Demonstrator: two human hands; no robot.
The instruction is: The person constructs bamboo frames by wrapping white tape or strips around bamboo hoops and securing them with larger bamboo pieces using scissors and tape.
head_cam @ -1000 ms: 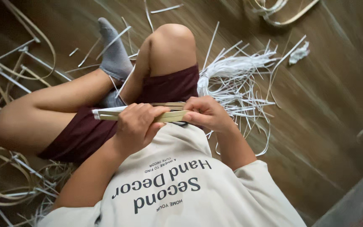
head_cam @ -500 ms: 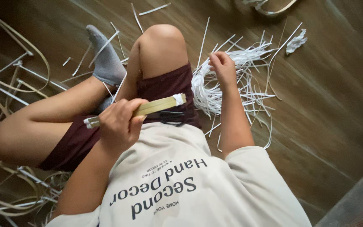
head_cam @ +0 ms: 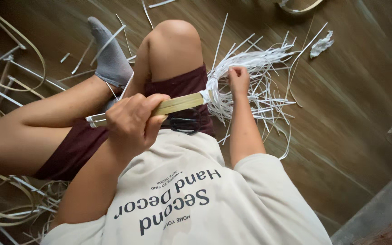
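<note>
Nearest us, scissors [head_cam: 184,123] lie on our lap. Above them our left hand [head_cam: 132,120] has its fingers [head_cam: 153,100] wrapped tight round a flat bamboo slat [head_cam: 180,103] held across the thigh. Past the knee, our right hand [head_cam: 238,79] pinches into the bundle of white strips [head_cam: 250,72] on the wooden floor [head_cam: 355,104]. We judge we are picking out a strip; next calls for isolating one and drawing it toward the slat's end.

Your left hand [head_cam: 132,120] grips a flat bamboo strip [head_cam: 180,103] while your right hand [head_cam: 238,78] rests in the pile of white strips [head_cam: 255,72] on the floor [head_cam: 350,104].
</note>
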